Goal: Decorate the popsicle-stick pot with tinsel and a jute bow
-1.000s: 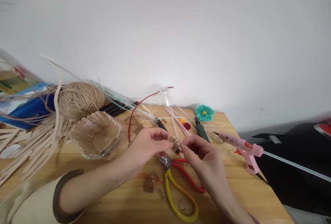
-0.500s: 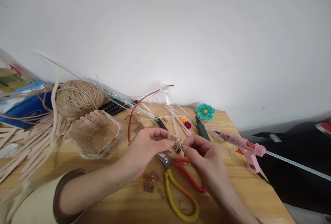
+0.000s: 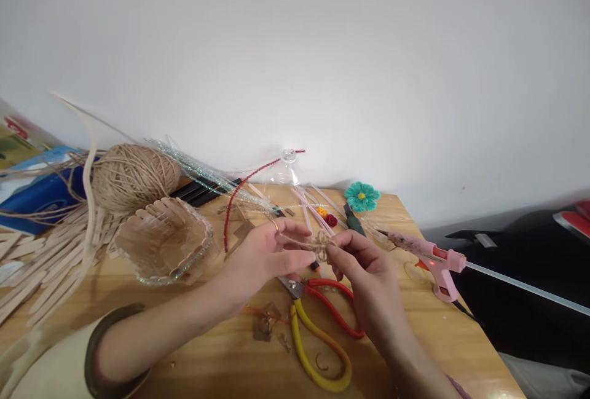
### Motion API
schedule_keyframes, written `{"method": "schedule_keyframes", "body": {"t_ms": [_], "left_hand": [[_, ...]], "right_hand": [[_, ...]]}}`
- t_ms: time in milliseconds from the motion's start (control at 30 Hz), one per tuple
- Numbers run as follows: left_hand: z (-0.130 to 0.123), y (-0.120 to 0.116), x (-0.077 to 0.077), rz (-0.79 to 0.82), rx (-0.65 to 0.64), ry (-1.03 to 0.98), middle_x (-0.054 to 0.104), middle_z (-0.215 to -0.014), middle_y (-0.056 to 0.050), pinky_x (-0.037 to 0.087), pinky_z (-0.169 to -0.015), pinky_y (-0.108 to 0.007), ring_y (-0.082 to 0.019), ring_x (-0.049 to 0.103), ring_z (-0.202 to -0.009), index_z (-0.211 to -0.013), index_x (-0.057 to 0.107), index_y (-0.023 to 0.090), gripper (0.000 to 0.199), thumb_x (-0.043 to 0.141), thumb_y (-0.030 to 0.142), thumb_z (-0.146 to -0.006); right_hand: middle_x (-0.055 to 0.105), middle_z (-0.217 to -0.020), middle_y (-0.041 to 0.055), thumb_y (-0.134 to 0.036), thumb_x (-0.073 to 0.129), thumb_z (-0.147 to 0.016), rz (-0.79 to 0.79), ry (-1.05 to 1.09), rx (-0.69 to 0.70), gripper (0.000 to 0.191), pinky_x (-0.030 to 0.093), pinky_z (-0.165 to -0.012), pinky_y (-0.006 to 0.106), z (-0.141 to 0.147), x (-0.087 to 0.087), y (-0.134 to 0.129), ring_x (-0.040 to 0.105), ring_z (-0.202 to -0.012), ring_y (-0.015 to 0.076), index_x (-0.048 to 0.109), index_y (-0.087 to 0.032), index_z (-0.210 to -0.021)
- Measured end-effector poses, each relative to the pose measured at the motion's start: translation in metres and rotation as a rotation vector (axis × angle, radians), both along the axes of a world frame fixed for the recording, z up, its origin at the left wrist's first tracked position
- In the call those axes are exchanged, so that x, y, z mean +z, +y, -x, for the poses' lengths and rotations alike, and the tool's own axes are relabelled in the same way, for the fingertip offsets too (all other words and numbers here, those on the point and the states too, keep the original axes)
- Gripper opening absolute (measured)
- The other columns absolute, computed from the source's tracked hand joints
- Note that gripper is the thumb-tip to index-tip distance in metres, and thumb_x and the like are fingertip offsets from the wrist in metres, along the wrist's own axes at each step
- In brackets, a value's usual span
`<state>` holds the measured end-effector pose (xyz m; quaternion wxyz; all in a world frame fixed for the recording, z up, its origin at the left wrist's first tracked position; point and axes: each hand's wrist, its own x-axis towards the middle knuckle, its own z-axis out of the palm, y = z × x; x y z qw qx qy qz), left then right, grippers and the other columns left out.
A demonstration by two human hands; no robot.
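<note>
A small looped flower of jute twine [image 3: 321, 245] is held in the air over the table. My right hand [image 3: 364, 264] pinches its right side between thumb and fingertips. From the flower a short twine strand runs left across the fingers of my left hand [image 3: 270, 251]. The left thumb lies just under the flower's left edge, with a gap between thumb and upper fingers. Below both hands lie scissors [image 3: 322, 380] with yellow and red handles, their blades partly hidden by my left hand.
A pink glue gun [image 3: 428, 257] stands at the right edge. To the left are a stick basket [image 3: 166, 245], a twine ball [image 3: 136, 177] and loose craft sticks [image 3: 55, 264]. Along the back are a clear bottle top [image 3: 288, 168], a red pipe cleaner [image 3: 227, 227] and a teal flower [image 3: 362, 196].
My left thumb and fingers have spread apart, baring the twine strand and more of the looped flower. My right hand keeps its pinch. The whole view has shifted slightly.
</note>
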<state>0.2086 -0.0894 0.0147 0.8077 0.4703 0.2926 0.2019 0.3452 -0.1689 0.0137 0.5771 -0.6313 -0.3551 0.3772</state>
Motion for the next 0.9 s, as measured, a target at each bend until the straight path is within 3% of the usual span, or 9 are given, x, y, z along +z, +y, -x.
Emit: {"method": "schedule_keyframes", "body": {"t_ms": [133,300,433,633,733,833,900], "left_hand": [[-0.0024,-0.0028,-0.0007,-0.014,0.011,0.031,0.063,-0.078,0.0,0.044,-0.063,-0.024,-0.012,0.056,-0.07,-0.085,0.054,0.017,0.032,0.073,0.021,-0.06],[-0.0034,-0.0037,-0.0018,-0.049,0.109,0.104,0.06,-0.068,0.002,0.041,-0.06,-0.022,-0.011,0.053,-0.064,-0.07,0.056,0.015,0.018,0.07,0.019,-0.06],[-0.0024,-0.0012,-0.0012,-0.104,0.109,0.111,0.059,-0.065,0.002,0.039,-0.058,-0.021,-0.01,0.051,-0.062,-0.068,0.06,0.015,0.01,0.067,0.016,-0.061],[0.0013,-0.0005,0.0019,-0.088,0.076,0.035,0.063,-0.078,-0.001,0.044,-0.063,-0.023,-0.012,0.054,-0.072,-0.079,0.065,0.015,0.014,0.064,0.018,-0.065],[0.0023,-0.0002,0.0025,-0.054,0.192,-0.031,0.063,-0.093,-0.003,0.048,-0.066,-0.025,-0.015,0.056,-0.081,-0.086,0.065,0.017,0.018,0.061,0.019,-0.069],[0.0006,0.001,-0.0003,-0.029,0.349,-0.013,0.064,-0.086,-0.004,0.049,-0.068,-0.026,-0.015,0.058,-0.079,-0.081,0.066,0.015,0.012,0.061,0.02,-0.071],[-0.001,0.0018,-0.0036,0.003,0.349,0.022,0.066,-0.079,-0.004,0.049,-0.068,-0.026,-0.014,0.059,-0.074,-0.084,0.067,0.014,0.015,0.063,0.023,-0.072]], "right_hand": [[0.048,-0.06,-0.0039,-0.033,0.063,-0.072,-0.046,0.011,-0.026,0.018,0.035,-0.049,0.02,0.005,-0.0042,-0.0002,0.039,-0.053,0.0086,0.056,-0.019,-0.065],[0.053,-0.066,-0.0022,-0.034,0.06,-0.075,0.008,-0.027,0.066,0.015,0.035,-0.05,0.021,0.0082,-0.0064,-0.0037,0.043,-0.058,0.0108,0.057,-0.02,-0.07],[0.055,-0.073,-0.0019,-0.033,0.058,-0.077,0.0,-0.112,0.113,0.011,0.037,-0.055,0.022,0.0057,-0.0054,-0.0058,0.045,-0.063,0.0118,0.059,-0.021,-0.077],[0.051,-0.064,-0.0025,-0.03,0.062,-0.072,-0.019,-0.046,0.045,0.014,0.035,-0.053,0.022,0.0029,-0.0064,-0.0026,0.042,-0.057,0.0102,0.057,-0.019,-0.066],[0.048,-0.059,-0.0037,-0.03,0.066,-0.068,-0.035,0.05,-0.04,0.016,0.033,-0.05,0.021,0.0018,-0.0062,-0.0003,0.038,-0.053,0.0088,0.056,-0.018,-0.063],[0.046,-0.056,-0.0043,-0.031,0.068,-0.067,-0.044,0.123,-0.087,0.017,0.032,-0.05,0.021,0.0023,-0.0061,0.0011,0.036,-0.053,0.0085,0.057,-0.018,-0.062],[0.046,-0.055,-0.0044,-0.031,0.069,-0.067,-0.051,0.162,-0.092,0.017,0.032,-0.05,0.021,0.0033,-0.007,0.0015,0.036,-0.053,0.0085,0.058,-0.018,-0.062]]}}
